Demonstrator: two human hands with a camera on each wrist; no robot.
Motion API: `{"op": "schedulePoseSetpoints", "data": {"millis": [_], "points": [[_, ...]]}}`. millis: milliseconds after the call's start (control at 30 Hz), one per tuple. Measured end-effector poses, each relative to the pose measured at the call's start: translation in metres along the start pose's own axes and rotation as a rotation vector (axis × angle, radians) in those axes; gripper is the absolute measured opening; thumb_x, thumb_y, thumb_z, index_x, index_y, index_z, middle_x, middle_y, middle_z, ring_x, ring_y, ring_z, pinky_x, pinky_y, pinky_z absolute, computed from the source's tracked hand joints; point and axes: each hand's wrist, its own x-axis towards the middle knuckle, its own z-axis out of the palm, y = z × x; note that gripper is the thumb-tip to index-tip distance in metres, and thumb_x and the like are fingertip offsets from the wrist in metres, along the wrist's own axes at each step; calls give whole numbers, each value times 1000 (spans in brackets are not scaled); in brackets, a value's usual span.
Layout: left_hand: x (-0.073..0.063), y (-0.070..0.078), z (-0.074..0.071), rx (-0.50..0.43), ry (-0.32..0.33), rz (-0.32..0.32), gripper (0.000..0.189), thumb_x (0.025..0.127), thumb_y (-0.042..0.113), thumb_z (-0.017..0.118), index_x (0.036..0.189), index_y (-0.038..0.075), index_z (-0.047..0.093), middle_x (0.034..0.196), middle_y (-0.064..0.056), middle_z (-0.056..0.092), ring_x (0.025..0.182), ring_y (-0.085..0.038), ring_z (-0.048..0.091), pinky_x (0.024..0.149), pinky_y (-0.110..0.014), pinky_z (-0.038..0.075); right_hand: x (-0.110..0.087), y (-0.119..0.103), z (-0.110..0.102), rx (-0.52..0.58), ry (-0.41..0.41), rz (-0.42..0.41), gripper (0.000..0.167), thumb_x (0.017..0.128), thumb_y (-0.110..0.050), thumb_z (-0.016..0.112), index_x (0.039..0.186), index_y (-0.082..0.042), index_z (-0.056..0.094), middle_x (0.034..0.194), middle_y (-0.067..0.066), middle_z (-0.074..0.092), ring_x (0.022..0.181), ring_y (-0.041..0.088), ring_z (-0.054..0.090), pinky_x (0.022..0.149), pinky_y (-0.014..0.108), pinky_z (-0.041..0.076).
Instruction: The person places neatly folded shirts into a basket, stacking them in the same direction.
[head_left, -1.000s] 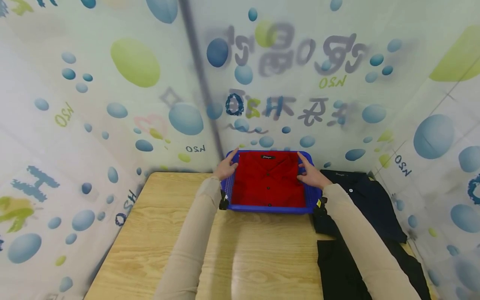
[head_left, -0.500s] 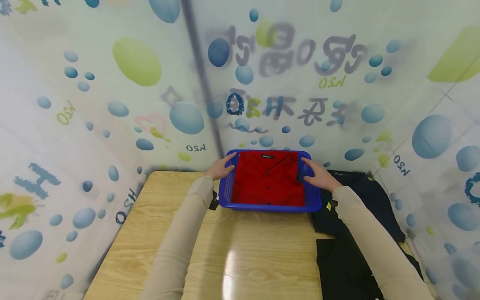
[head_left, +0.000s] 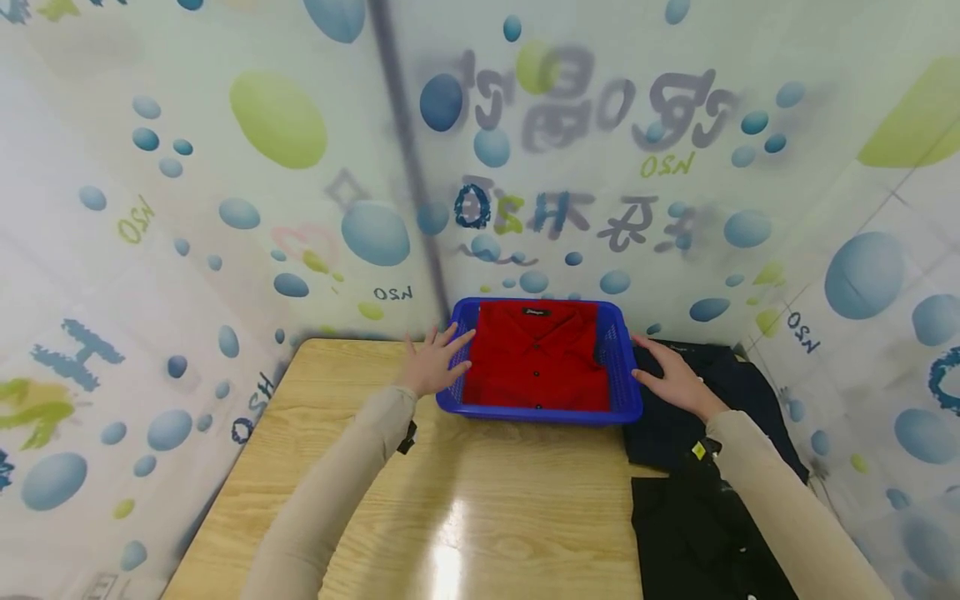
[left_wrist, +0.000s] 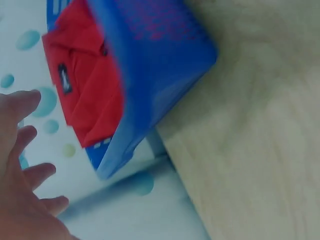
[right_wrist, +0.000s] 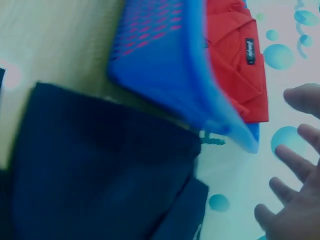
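Red and folded, a shirt [head_left: 536, 358] is lying in the basket [head_left: 540, 415] by the back edge of the counter [head_left: 352, 383]. My left hand [head_left: 430, 365] and right hand [head_left: 677, 383] are hovering alongside, fingers spread, holding nothing.

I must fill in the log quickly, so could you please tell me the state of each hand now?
Left hand: open, fingers spread, holding nothing, beside the blue basket.
Right hand: open, holding nothing, at the basket's other side.
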Motion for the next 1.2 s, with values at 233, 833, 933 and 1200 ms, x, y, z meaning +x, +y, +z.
{"op": "schedulePoseSetpoints", "data": {"millis": [233, 833, 933, 1200], "points": [[-22, 8, 20, -14, 76, 22, 59, 98, 38, 54, 151, 24, 34, 156, -14, 25, 142, -42, 13, 101, -74, -5, -26, 9, 13, 31, 55, -17, 61, 95, -13, 61, 146, 6, 32, 146, 30, 33, 133, 50, 28, 103, 68, 21], [-53, 79, 41, 12, 298, 182, 34, 96, 34, 58, 121, 12, 61, 130, -12, 53, 124, -34, 44, 93, -63, 37, -101, 14, 13, 82, 200, 40, 54, 88, 0, 63, 138, 6, 41, 128, 32, 46, 117, 50, 37, 89, 71, 27], [-57, 91, 48, 5, 317, 208, 30, 94, 32, 60, 117, 12, 63, 125, -10, 55, 120, -31, 46, 92, -59, 38, -113, 17, 11, 72, 214, 57, 55, 88, 0, 63, 137, 8, 40, 128, 33, 44, 116, 49, 38, 86, 71, 31], [-73, 127, 66, -27, 357, 262, 31, 90, 30, 66, 116, 13, 63, 118, -8, 59, 111, -29, 52, 85, -48, 46, -147, 30, 4, 38, 254, 159, 65, 88, -1, 64, 141, 11, 28, 129, 36, 39, 114, 51, 36, 81, 68, 34]]}}
